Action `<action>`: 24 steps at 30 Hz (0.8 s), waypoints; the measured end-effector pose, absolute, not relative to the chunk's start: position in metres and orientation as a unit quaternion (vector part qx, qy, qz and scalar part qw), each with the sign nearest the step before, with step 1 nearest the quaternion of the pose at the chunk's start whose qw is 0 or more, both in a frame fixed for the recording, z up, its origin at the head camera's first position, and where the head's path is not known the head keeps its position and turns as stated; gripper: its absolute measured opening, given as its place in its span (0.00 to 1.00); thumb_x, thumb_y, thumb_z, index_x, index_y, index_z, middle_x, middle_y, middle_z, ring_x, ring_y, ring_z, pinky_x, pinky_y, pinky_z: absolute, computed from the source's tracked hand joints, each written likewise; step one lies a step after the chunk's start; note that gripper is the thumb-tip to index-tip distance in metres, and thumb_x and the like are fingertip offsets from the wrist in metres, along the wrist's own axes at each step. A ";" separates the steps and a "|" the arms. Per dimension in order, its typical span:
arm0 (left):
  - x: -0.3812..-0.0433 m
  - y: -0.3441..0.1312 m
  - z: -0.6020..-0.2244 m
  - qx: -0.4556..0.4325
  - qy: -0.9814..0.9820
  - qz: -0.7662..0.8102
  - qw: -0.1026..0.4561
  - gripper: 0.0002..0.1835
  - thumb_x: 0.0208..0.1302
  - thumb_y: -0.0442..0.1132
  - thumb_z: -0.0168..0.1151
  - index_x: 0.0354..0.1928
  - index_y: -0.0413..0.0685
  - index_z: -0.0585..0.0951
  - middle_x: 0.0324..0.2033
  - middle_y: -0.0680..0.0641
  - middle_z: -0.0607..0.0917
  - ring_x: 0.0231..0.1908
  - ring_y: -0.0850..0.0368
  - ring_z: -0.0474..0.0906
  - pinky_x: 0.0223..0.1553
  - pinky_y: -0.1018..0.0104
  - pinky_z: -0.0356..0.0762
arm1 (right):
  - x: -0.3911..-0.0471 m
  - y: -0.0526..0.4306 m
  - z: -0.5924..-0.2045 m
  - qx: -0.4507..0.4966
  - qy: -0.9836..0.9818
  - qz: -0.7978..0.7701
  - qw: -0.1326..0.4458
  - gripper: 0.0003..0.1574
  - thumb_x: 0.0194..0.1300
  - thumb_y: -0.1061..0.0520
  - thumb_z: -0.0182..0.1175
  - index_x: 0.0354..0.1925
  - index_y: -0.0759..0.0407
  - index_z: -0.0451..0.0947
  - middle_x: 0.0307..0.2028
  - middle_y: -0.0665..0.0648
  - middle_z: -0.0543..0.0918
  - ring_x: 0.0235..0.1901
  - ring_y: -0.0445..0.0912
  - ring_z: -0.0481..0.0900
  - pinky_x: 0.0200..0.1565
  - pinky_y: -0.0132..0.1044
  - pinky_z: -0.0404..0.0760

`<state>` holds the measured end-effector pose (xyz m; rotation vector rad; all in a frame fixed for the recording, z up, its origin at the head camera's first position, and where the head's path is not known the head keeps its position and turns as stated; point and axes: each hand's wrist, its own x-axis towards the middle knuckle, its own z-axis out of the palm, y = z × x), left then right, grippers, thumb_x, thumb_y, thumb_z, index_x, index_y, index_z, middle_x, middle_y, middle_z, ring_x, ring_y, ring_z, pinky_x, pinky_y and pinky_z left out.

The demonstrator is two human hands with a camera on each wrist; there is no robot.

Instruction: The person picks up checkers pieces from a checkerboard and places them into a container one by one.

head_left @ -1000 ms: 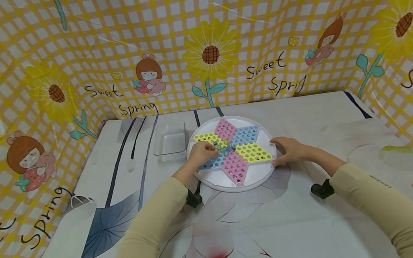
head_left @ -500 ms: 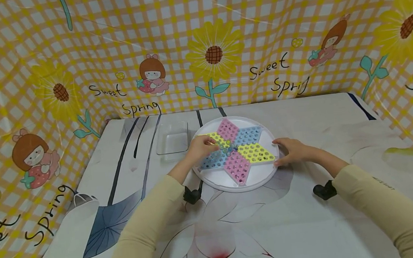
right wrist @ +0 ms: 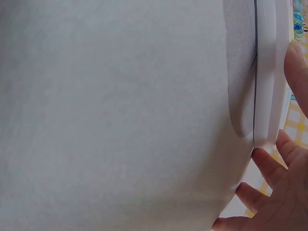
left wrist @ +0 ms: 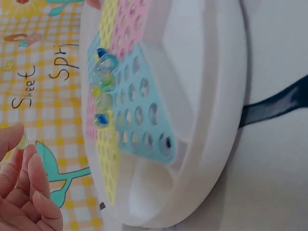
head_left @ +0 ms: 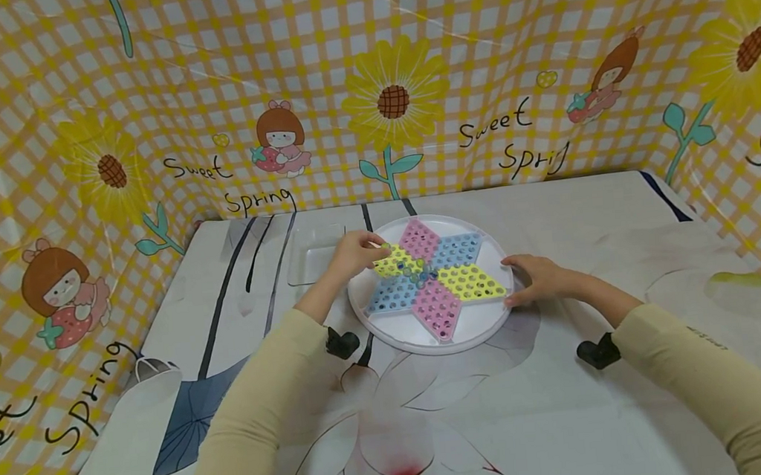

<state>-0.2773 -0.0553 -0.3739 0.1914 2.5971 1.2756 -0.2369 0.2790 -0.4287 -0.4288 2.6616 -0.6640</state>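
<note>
My left hand (head_left: 357, 252) pinches a glass marble (head_left: 386, 247) between thumb and fingertips, over the left edge of the round white Chinese checkers board (head_left: 480, 324). In the left wrist view the clear, yellowish marble (left wrist: 24, 140) shows at the fingertips, apart from the board. Several glass marbles (head_left: 417, 273) lie clustered at the centre of its pink, blue and yellow star. On the board's right side my right hand (head_left: 539, 279) rests with spread fingers. The right wrist view shows its thumb (right wrist: 297, 72) at the rim and the other fingertips low beside the board.
Behind the left hand stands a clear rectangular tray (head_left: 301, 273), partly covered by the hand. A flower-printed cloth (head_left: 542, 418) covers the table. Yellow checked fabric (head_left: 325, 40) hangs around the back and sides. A black wrist device (head_left: 343, 342) sits at each wrist.
My left hand has come away from the marble cluster with a marble, moving left and back toward the board's far left edge. The right hand stays at the rim.
</note>
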 end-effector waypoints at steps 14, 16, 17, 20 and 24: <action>-0.286 -0.072 -0.355 0.036 0.881 0.460 0.101 0.15 0.58 0.43 0.63 0.44 0.44 0.79 0.37 0.43 0.81 0.31 0.49 0.77 0.41 0.54 0.76 | -0.237 0.278 -0.427 -0.148 0.942 -0.235 0.189 0.58 0.49 0.39 0.66 0.63 0.74 0.53 0.62 0.78 0.54 0.62 0.70 0.50 0.58 0.64 0.55; -0.287 -0.075 -0.355 0.033 0.876 0.470 0.098 0.15 0.57 0.42 0.63 0.45 0.43 0.79 0.37 0.43 0.81 0.32 0.49 0.77 0.43 0.54 0.76 | -0.236 0.278 -0.427 -0.149 0.942 -0.236 0.189 0.58 0.49 0.39 0.66 0.63 0.74 0.53 0.62 0.78 0.54 0.62 0.71 0.50 0.58 0.64 0.55; -0.288 -0.076 -0.355 0.032 0.875 0.474 0.097 0.15 0.57 0.41 0.64 0.45 0.42 0.79 0.37 0.43 0.81 0.33 0.48 0.78 0.44 0.54 0.76 | -0.236 0.278 -0.427 -0.149 0.942 -0.236 0.189 0.58 0.49 0.39 0.66 0.63 0.74 0.53 0.62 0.78 0.54 0.62 0.71 0.50 0.58 0.64 0.55; -0.288 -0.081 -0.355 0.030 0.873 0.478 0.091 0.15 0.58 0.41 0.63 0.46 0.42 0.79 0.37 0.43 0.80 0.34 0.47 0.78 0.44 0.53 0.75 | -0.236 0.278 -0.427 -0.153 0.942 -0.233 0.187 0.58 0.49 0.39 0.66 0.62 0.74 0.54 0.62 0.79 0.55 0.62 0.71 0.51 0.58 0.64 0.55; -0.289 -0.088 -0.352 0.024 0.874 0.479 0.082 0.15 0.59 0.41 0.62 0.46 0.42 0.79 0.37 0.43 0.80 0.34 0.45 0.78 0.44 0.52 0.75 | -0.236 0.279 -0.427 -0.157 0.943 -0.230 0.183 0.58 0.49 0.39 0.66 0.62 0.74 0.53 0.62 0.78 0.55 0.62 0.71 0.51 0.58 0.64 0.56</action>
